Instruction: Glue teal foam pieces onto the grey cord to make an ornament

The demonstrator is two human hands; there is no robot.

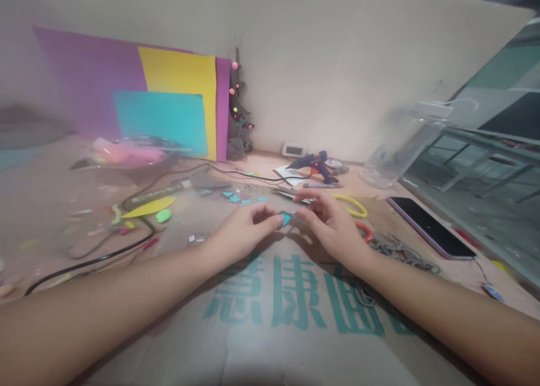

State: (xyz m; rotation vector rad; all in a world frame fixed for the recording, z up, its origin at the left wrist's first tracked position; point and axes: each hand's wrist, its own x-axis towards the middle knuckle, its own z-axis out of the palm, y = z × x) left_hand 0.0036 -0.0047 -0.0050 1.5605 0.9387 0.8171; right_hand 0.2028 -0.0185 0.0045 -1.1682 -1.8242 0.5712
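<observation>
In the middle of the head view, my left hand (261,223) pinches a small blue foam piece (286,219) between thumb and forefinger. My right hand (329,225) meets it from the other side, its curled thumb and fingertips at the piece's right edge. How firmly the right fingers grip is hard to see. Just beyond my hands lie several small blue cut-out shapes (234,198). Scissors with a yellow handle loop (352,205) and an orange handle loop (363,231) lie beside my right hand, partly covered by it.
A blue glue gun (310,162) rests at the back near a small white clock (294,149). To the right are a phone (430,227), tangled grey cord (400,254) and a clear jug (390,144). Coloured sheets (169,116) lean left; a black cable (93,260) crosses the table.
</observation>
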